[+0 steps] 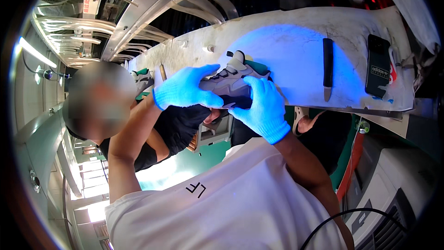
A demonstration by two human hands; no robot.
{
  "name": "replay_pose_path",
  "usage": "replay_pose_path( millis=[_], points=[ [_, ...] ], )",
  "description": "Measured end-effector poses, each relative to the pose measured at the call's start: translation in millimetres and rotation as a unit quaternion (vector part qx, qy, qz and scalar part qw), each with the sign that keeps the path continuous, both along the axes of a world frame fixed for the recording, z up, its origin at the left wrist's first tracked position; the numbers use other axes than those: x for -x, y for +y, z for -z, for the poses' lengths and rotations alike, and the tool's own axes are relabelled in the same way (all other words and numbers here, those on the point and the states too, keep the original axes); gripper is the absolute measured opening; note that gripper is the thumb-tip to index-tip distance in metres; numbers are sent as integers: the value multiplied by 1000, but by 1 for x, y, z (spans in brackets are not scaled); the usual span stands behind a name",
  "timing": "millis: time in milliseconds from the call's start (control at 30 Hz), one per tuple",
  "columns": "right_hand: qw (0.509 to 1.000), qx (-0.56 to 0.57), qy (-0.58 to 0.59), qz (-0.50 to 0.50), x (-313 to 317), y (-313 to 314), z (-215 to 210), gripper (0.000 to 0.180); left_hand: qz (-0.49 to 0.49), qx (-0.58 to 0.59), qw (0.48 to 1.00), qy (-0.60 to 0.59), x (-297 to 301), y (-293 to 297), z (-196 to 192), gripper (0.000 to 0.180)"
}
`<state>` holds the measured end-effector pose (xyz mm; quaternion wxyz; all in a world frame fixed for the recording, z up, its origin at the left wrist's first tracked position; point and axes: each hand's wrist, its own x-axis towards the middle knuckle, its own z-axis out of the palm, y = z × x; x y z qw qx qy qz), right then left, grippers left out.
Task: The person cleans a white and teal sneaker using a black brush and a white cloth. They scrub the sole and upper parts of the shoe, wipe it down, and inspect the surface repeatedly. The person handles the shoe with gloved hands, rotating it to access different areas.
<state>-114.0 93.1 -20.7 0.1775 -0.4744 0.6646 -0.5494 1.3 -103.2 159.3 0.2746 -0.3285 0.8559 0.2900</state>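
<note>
A grey and black sneaker [230,82] with a green lining is held between my two gloved hands, just over the near edge of the worktable [277,37]. My left hand [188,88] wraps round one end, with its thumb along the side nearest me. My right hand [264,107] grips the other end, fingers over the upper and thumb below. Both gloves are knitted and look bright blue under a blue light. The sole is mostly hidden from me.
A black-handled knife [327,67] and a dark phone [378,67] lie on the right of the table. Another grey and green sneaker [142,82] stands at the left, near a seated co-worker [152,134]. Metal racks [152,7] run along the far left.
</note>
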Motion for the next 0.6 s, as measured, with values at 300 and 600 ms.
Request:
replay_pose_path(
  millis=[300,600],
  points=[
    [999,-38,-8,-9,4,-10,-10,87,18,11,986,-167,50,3,26,105],
    [999,-39,-19,6,-5,-15,-15,101,32,85,983,-160,64,20,35,80]
  ],
)
